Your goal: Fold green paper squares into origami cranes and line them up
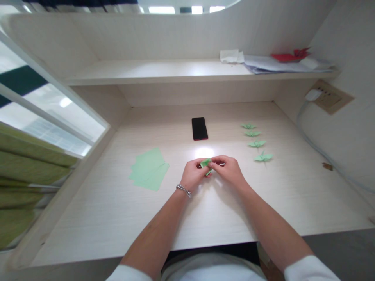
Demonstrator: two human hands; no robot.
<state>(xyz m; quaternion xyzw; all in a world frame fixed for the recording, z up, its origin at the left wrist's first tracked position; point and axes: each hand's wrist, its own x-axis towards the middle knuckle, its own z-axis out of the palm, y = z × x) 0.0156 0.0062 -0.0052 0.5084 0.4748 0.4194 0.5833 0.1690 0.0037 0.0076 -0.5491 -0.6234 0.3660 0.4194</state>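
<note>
Between my two hands is a small folded piece of green paper (206,163), held just above the desk. My left hand (193,173), with a chain bracelet (184,190) at the wrist, pinches its left side. The fingers of my right hand (230,168) are closed on its right side, the thumb pressing on the front. Fingers cover part of the folds. To the left lies a fanned stack of green paper sheets (149,169). Several folded green paper cranes (263,157) stand in a column on the right.
A black phone (199,128) lies on the desk (102,222) beyond my hands. The shelf (164,70) above bears papers (272,64), a tissue pack (231,56) and a red folded paper piece (300,54). A white cable (310,144) runs from the wall socket (332,96) along the right side.
</note>
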